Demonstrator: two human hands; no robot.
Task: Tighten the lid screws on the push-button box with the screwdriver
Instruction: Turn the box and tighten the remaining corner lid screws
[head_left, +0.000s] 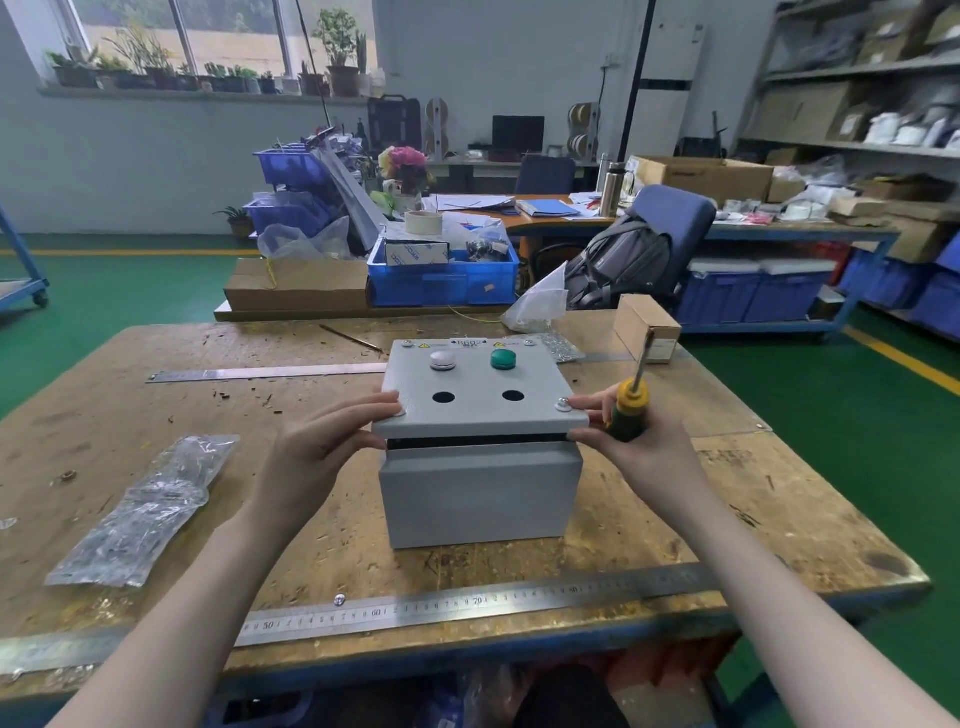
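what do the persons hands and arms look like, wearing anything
Both forearms are bare up to the frame edge, with no sleeves showing. The left hand and right hand wear no gloves, and no rings, watch or bracelets are visible. The fingers are slim.

Worn wooden workbench (779, 519) as reference. Steel ruler (467, 605) lies along its near edge, a loose screw (339, 599) touching the ruler's far side. Crumpled clear plastic bag (140, 512) on the bench's left part. Second ruler (260, 373) lies flat toward the far left. Small cardboard box (647, 327) at far right corner, another clear bag (540, 306) just left of it. Behind the bench: blue crate (447, 283), flat carton (296, 286), backpack (623, 265) on a blue chair (680, 218).
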